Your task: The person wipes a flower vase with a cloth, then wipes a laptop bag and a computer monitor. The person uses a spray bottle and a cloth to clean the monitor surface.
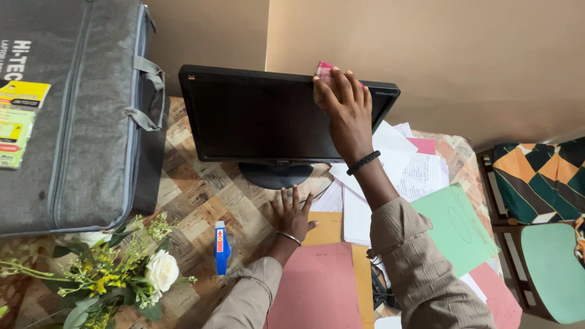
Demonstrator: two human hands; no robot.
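The right hand (pixel 345 105) was closed around a small pink cloth (pixel 324 70), pressing it against the top edge of the black computer monitor (pixel 262 116) that stood on the wood-patterned table (pixel 195 195). Below it and nearer the person, the left hand (pixel 292 213) lay open and flat on the table, fingers spread, just in front of the monitor's round base (pixel 274 175). Coloured folders (pixel 317 286) and loose papers (pixel 402 170) lay to the right of that hand, a blue bottle (pixel 221 247) to its left.

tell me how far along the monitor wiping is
Done: cannot tell; no wiped patch shows on the dark screen. In hand: the right hand presses a pink cloth at the monitor's top edge; the left hand rests flat on the table. Left: apparently most of the screen.
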